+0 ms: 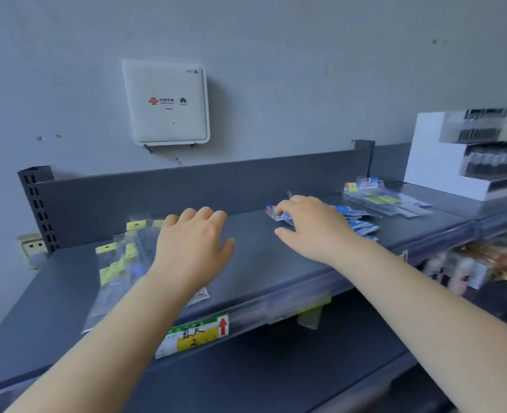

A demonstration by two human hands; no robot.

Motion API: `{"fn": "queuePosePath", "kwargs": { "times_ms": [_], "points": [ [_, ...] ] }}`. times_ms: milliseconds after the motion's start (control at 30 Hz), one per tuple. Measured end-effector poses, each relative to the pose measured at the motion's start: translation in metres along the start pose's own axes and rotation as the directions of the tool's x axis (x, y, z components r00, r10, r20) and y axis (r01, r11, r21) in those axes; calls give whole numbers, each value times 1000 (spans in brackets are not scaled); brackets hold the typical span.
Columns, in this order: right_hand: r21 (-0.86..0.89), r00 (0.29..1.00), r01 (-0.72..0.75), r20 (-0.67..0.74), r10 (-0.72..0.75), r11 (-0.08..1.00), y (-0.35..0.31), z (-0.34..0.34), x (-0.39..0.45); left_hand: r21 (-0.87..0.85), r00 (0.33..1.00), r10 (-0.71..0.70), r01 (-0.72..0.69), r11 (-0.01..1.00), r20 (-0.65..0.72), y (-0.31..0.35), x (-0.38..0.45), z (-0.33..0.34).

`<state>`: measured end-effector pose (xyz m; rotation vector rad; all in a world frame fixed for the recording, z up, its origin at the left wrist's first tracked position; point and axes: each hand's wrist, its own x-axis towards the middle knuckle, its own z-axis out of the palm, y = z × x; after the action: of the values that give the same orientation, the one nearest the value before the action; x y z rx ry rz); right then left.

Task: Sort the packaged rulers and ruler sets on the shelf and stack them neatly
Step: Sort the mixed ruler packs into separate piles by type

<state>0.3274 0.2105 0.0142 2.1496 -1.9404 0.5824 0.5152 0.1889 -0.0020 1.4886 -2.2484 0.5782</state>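
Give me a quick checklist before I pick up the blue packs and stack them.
1. Right hand on blue packs: ok, fingers touch the near end.
2. Firm pinch: cannot tell.
3. Left hand free: ok, open over the yellow-tag packs.
4. Bare shelf between piles: ok.
5. Blue packs squared: not ok, fanned out.
6. Yellow-tag packs aligned: not ok, scattered.

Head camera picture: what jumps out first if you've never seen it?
Two bare arms reach over a dark shelf. The left hand hovers over clear ruler packs with yellow tags, and the right hand pinches a blue pack at mid-shelf. Above, a white box hangs on the grey wall.
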Motion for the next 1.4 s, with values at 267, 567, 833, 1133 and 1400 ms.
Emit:
{"fn": "queuePosePath", "kwargs": {
  "times_ms": [267, 567, 833, 1133, 1400],
  "points": [
    [-84, 999, -34, -12, 33, 996, 122, -31, -29, -60, 996, 73, -76, 995, -53, 130, 47, 8],
    [-37, 999, -47, 8, 48, 998, 272, -57, -51, -34, 995, 99, -100, 994, -26, 284, 102, 22],
    [59, 986, -163, 50, 160, 985, 360, -58, -49, -42, 990, 142, -141, 989, 16, 355, 147, 44],
    [137, 979, -191, 99, 178, 972, 429, -22, 2, -66, 977, 131, -122, 990, 170, 375, 213, 100],
    [197, 982, -153, 141, 127, 968, 449, 23, 78, -53, 965, 108, -98, 994, 241, 371, 266, 130]
  ]
}}
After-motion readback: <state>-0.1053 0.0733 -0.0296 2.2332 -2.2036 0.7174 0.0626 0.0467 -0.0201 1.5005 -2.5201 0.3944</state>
